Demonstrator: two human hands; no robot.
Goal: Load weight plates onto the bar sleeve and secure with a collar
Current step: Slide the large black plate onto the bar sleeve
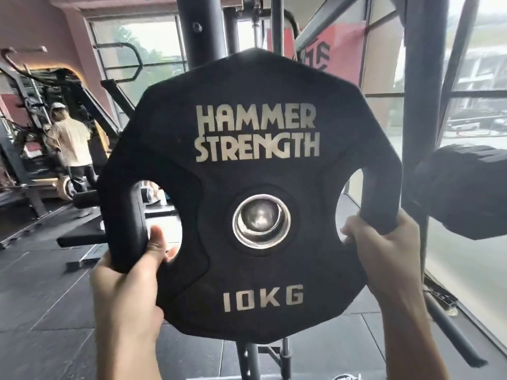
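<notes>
I've got a black weight plate [255, 193] held up in front of the cam w/ both hands, face toward me, roughly upright, filling most of the view. White lettering reads HAMMER STRENGTH up top and 10KG at the bottom. My left hand [129, 272] has the left grip handle: thumb up along the inner edge of the cutout, fingers wrapped round the back of the handle, so mostly hidden; they look closed on the handle, not spread. My right hand [384, 248] has the right grip handle the same way, fingers curled over it from the cutout side and pressed together, thumb not visible. In the plate's center hole I see the steel ring and inside it a rounded metal end, prob the bar sleeve [259, 216], sitting off-center toward upper left of the ring; can't tell how far the plate is onto it or whether they touch. Behind the plate there's a dark rack upright [201, 31], and a second upright [417, 78] to the right by the windows. At right, just beside the plate's edge, another black plate [463, 193] hangs seen mostly edge-on, blurred. Floor is dark rubber tiles [46, 311]. Far left, well apart from me, a person in a light shirt [70, 144] stands by other machines, back to me.
</notes>
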